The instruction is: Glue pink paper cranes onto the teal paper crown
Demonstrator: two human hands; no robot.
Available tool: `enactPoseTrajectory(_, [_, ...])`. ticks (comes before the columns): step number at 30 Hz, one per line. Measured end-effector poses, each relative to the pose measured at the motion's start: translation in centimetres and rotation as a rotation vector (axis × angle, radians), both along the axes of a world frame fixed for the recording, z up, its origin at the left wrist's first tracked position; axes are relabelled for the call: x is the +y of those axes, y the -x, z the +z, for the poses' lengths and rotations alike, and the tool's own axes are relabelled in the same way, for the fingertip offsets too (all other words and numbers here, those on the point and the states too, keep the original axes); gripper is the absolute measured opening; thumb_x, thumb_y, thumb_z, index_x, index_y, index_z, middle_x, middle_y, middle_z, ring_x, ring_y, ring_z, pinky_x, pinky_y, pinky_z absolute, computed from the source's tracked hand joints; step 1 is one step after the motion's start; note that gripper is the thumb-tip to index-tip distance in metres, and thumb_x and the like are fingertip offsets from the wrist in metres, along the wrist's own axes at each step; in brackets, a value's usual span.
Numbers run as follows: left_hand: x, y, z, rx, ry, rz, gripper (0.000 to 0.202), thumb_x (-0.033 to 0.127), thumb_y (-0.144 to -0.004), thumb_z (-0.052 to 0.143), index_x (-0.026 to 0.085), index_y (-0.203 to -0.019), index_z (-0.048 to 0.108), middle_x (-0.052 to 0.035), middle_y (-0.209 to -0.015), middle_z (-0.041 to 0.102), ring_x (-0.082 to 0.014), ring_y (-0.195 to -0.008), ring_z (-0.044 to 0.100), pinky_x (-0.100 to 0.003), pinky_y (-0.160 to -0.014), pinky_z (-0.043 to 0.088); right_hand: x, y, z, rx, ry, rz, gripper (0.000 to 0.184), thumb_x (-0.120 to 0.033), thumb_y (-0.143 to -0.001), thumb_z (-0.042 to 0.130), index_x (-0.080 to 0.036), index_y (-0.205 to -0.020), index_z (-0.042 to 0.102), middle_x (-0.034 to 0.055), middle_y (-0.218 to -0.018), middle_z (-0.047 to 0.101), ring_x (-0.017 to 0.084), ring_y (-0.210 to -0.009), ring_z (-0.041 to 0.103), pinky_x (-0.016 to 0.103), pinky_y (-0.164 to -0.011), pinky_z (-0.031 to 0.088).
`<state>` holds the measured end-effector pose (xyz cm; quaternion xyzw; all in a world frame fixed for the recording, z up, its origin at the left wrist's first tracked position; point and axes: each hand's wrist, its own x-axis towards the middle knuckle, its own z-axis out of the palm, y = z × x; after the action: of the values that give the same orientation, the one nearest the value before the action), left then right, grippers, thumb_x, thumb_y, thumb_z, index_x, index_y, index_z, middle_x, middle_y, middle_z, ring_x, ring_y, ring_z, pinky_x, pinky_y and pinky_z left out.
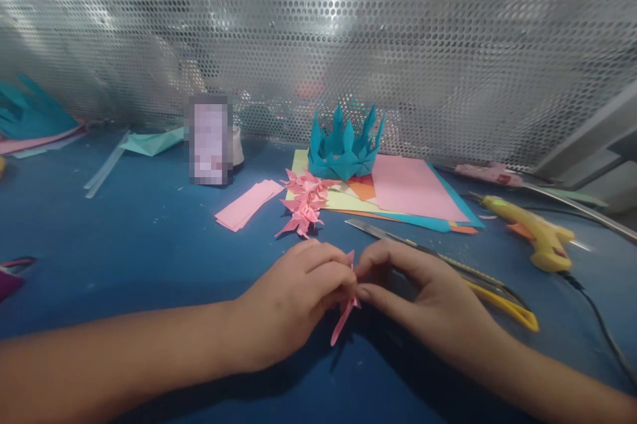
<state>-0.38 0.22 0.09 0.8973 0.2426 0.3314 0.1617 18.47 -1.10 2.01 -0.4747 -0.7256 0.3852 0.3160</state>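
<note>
My left hand [293, 298] and my right hand [423, 298] meet at the middle of the blue table [149, 245]. Both pinch a small folded pink paper piece [345, 314] between their fingertips; a pointed strip of it hangs down toward me. Just beyond the hands lies a pile of finished pink folded pieces [304, 204]. A small stack of pink paper strips [247, 205] lies to the left of that pile.
A teal paper crown [345, 145] stands on a stack of coloured sheets [413, 195]. A yellow utility knife [497, 294] and a metal ruler [393, 236] lie by my right hand. A yellow glue gun [535, 235] lies at right. Perforated metal wall [348, 26] behind.
</note>
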Motion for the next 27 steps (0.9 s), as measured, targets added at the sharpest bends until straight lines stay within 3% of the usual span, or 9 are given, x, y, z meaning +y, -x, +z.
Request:
enactPoseTrajectory(8, [0.30, 0.08, 0.18, 0.009, 0.007, -0.098, 0.012, 0.009, -0.088, 0.044, 0.016, -0.084, 0.052, -0.0016, -0.083, 0.063, -0.0105, -0.082, 0.053, -0.024, -0.078, 0.042, 0.29, -0.17, -0.10, -0.049, 0.029, -0.005, 0.008, -0.022, -0.077, 0.056, -0.019, -0.074, 0.063, 0.0008, -0.069, 0.067, 0.013, -0.063, 0.061, 0.024, -0.060, 0.050])
enactPoseTrajectory(17, [0.16, -0.06, 0.31, 0.041, 0.015, -0.025, 0.016, 0.013, -0.090, 0.041, 0.016, -0.079, 0.054, -0.0033, -0.083, 0.062, -0.0123, -0.079, 0.053, -0.025, -0.076, 0.044, 0.22, 0.03, 0.03, -0.029, 0.062, -0.001, 0.008, -0.025, -0.076, 0.059, -0.019, -0.074, 0.063, 0.0009, -0.070, 0.068, 0.013, -0.063, 0.062, 0.023, -0.059, 0.051])
enactPoseTrajectory(27, [0.03, -0.05, 0.25, 0.033, 0.075, 0.045, 0.014, 0.015, -0.090, 0.044, 0.015, -0.081, 0.055, -0.0035, -0.085, 0.062, -0.0134, -0.082, 0.052, -0.027, -0.076, 0.043, 0.32, 0.05, -0.57, 0.138, 0.254, 0.022, 0.015, -0.030, -0.071, 0.067, -0.019, -0.080, 0.061, 0.0013, -0.074, 0.066, 0.013, -0.068, 0.063, 0.024, -0.064, 0.052])
